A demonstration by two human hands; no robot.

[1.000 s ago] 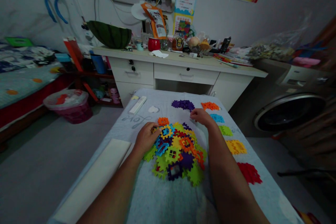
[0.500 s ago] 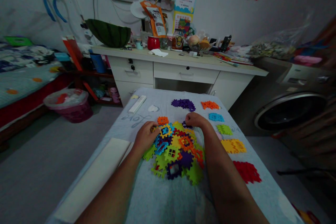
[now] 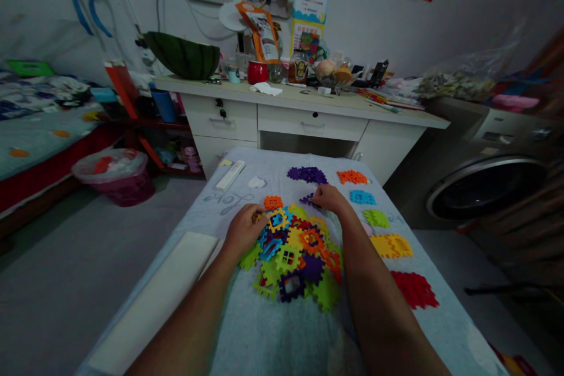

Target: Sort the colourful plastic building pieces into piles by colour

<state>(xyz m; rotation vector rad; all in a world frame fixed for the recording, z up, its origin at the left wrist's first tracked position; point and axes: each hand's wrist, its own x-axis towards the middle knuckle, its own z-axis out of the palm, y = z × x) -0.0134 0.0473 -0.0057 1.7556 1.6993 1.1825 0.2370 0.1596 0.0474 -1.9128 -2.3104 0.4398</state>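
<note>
Head view: right hand (image 3: 330, 197), fingertips pinching a purple piece (image 3: 307, 201), just beyond the mixed pile (image 3: 288, 257) and short of the purple heap (image 3: 308, 175). Left hand (image 3: 247, 228) at the pile's left edge, touching a yellow frame (image 3: 279, 220) (can't tell if fingers grip it). Pile mid-table (image 3: 251, 329); orange (image 3: 352, 177), blue (image 3: 362, 197), green (image 3: 376, 218), yellow (image 3: 392, 245) and red groups (image 3: 416, 289) run down the right side.
</note>
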